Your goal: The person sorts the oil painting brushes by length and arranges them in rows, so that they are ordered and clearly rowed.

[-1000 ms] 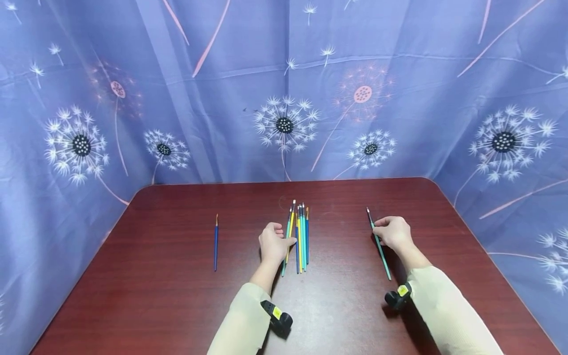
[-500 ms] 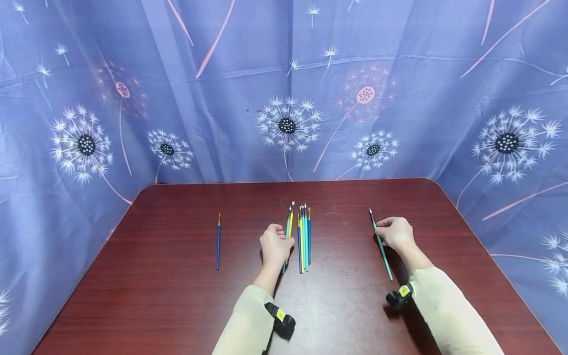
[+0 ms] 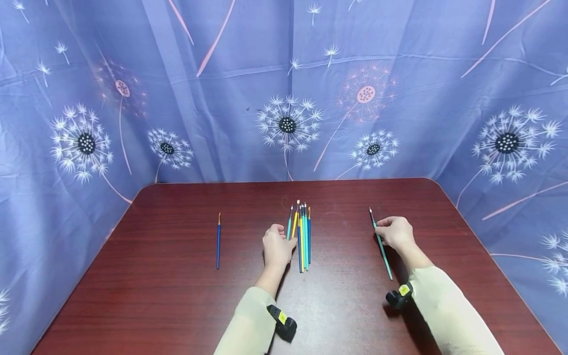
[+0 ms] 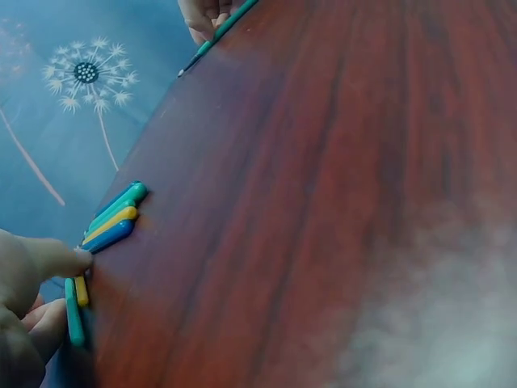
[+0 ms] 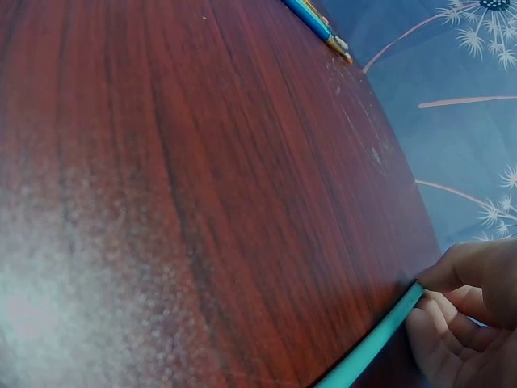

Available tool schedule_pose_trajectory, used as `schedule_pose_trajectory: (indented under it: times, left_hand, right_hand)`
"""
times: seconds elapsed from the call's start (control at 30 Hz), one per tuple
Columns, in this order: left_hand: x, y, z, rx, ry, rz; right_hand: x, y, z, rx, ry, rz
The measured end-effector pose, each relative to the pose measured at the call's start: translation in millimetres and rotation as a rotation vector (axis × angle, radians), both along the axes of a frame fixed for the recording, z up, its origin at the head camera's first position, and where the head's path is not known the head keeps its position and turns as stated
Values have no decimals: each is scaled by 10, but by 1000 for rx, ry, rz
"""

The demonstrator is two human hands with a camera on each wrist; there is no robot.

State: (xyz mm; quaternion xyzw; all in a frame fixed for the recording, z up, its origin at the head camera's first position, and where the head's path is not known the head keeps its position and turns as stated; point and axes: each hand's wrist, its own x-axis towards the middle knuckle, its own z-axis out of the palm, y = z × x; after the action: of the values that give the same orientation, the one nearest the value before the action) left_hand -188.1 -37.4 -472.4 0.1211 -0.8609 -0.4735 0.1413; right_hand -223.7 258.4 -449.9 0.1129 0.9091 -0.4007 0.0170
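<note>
In the head view my left hand [image 3: 277,245] is at the left side of a bunch of paintbrushes, its thumb and fingers around a green paintbrush [image 3: 289,227] and a yellow paintbrush [image 3: 295,223]. The handle ends of these two show beneath the thumb in the left wrist view; how firmly each is pinched is hard to see. Close on their right lie several blue, yellow and green paintbrushes [image 3: 304,241], side by side. Off to the right, my right hand [image 3: 396,233] pinches a separate teal-green paintbrush [image 3: 384,259], slanting with its bristles pointing away.
A lone blue paintbrush [image 3: 218,244] lies on the left part of the dark red wooden table [image 3: 146,276]. Behind the table hangs a blue curtain [image 3: 222,123] with dandelion prints. Each sleeve carries a small black wrist camera [image 3: 284,325].
The yellow paintbrush's tip has swung right, against the bunch, and the green one beside it has shifted slightly right. My left hand has moved a little right. The right hand stays put.
</note>
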Motion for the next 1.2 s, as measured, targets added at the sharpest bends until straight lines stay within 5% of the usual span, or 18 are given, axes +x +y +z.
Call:
schedule_pose_trajectory:
  times: [0.27, 0.57, 0.83, 1.2]
  left_hand:
    - [-37, -12, 13, -16, -10, 21]
    - [-45, 43, 31, -259, 34, -15]
    - [-10, 44, 3, -186, -4, -9]
    - [-47, 40, 58, -249, 0, -36]
  right_hand:
    - [0, -6, 7, 0, 0, -3]
    - [3, -16, 30, 4, -4, -3]
    - [18, -9, 3, 3, -14, -11]
    - [7, -11, 11, -4, -9, -12]
